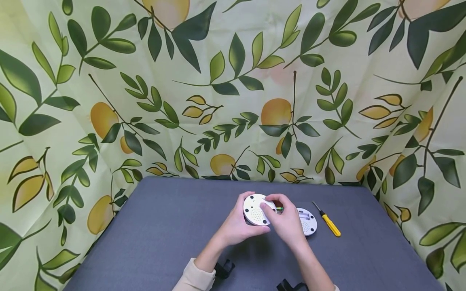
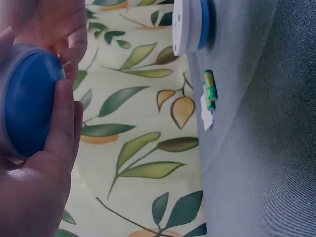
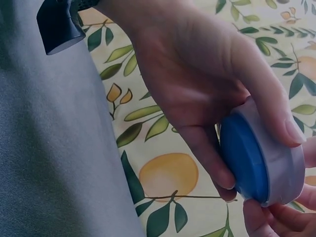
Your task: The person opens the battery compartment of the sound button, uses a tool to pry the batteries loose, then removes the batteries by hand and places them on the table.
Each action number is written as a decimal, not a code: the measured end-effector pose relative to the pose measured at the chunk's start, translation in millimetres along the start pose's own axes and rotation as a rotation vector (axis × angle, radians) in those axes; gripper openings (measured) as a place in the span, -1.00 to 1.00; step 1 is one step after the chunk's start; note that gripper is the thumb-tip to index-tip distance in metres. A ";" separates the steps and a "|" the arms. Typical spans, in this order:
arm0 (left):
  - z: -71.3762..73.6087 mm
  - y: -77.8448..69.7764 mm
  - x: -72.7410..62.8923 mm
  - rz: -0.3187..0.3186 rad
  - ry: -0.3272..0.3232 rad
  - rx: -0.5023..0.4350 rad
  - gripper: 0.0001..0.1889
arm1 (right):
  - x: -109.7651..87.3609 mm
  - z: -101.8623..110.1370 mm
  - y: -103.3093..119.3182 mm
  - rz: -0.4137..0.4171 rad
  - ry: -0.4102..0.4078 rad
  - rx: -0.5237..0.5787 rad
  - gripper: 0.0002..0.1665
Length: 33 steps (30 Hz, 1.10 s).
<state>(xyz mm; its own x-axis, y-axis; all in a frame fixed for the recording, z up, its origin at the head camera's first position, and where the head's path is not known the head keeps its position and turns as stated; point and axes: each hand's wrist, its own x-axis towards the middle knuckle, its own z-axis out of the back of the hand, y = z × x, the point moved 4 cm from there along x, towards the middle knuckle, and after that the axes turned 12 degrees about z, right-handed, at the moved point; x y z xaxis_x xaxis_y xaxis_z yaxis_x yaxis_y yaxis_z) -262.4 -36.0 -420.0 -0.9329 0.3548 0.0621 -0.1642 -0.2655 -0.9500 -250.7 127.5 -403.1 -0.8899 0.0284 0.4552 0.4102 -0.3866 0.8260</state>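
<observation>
Above the table, a round white device (image 1: 253,214) with a blue domed face (image 2: 32,103) is held between both hands. Small holes and black feet mark its white underside, which is turned up toward the head view. My left hand (image 1: 236,226) grips its rim from the left, with the thumb at the lower edge. From the right, my right hand (image 1: 288,222) holds it too, thumb on the white underside and fingers against the blue side (image 3: 243,153). Part of the underside is hidden by that thumb.
A second round white device (image 1: 308,223) with an opened slot lies right of the hands. Beyond it is a yellow-handled screwdriver (image 1: 330,224). Green batteries (image 2: 210,86) and a small white piece (image 2: 206,117) lie on the grey table (image 1: 174,214).
</observation>
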 end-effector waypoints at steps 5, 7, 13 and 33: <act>-0.8 0.2 -0.6 -0.004 -0.009 0.004 0.00 | -1.4 -0.3 2.0 -0.006 -0.012 -0.002 -0.66; -1.0 1.0 -0.5 -0.007 -0.011 0.008 0.00 | -1.8 -0.5 2.9 -0.011 -0.018 0.010 -0.67; -0.1 1.9 -1.2 -0.012 -0.013 0.013 -0.01 | -1.6 -3.7 3.5 -0.044 -0.018 0.037 -0.67; -0.2 3.6 1.1 -0.002 -0.001 0.011 0.03 | -0.7 -3.8 1.1 -0.045 -0.009 0.036 -0.64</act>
<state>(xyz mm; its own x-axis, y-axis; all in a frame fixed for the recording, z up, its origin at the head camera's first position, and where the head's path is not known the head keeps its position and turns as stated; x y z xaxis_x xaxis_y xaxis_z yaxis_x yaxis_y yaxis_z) -264.0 -36.4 -423.4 -0.9329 0.3544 0.0645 -0.1698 -0.2746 -0.9465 -250.4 123.6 -403.7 -0.9058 0.0537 0.4203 0.3768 -0.3516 0.8570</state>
